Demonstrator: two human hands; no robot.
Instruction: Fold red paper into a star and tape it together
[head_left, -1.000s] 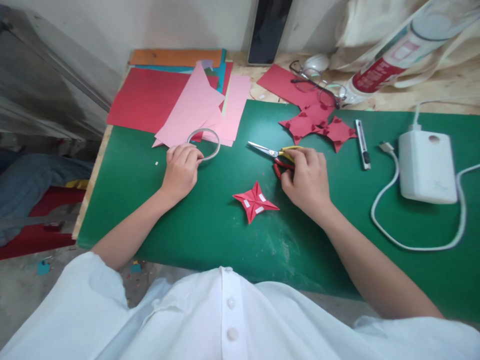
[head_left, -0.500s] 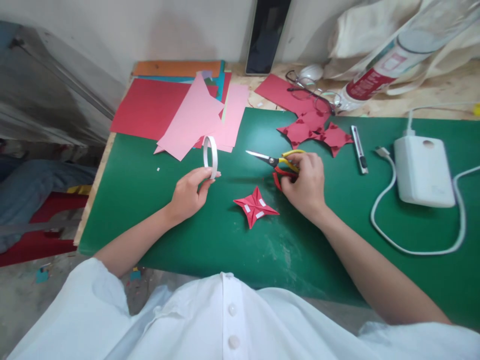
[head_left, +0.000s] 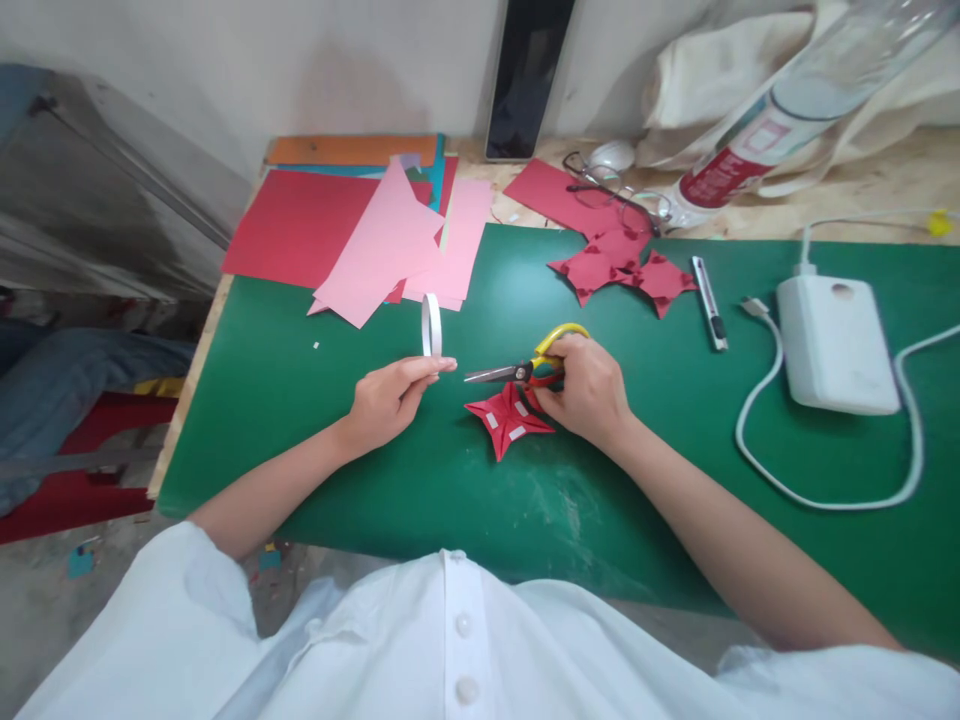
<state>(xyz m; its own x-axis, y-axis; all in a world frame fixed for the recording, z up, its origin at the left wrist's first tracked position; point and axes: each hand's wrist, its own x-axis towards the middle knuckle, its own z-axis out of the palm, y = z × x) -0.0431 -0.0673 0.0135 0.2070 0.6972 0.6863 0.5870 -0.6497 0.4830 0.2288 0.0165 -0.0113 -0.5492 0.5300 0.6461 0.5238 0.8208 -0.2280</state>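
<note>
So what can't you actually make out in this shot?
Head view only:
- Scissors: lower handle hidden by the right hand.
- Tape roll in the left hand: seen edge-on, loose end too small to tell.
- Bottle: top cut off by the frame edge, label blurred.
- Glasses: too small for detail.

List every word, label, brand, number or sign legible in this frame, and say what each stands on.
No text can be read anywhere in this frame.
Clear plastic bottle, red and white label: print too blurred to read.
White power bank: no marking shows.
Yellow-handled scissors in the right hand: no brand shows.
White tape roll in the left hand: plain.
Black phone: screen dark.
</note>
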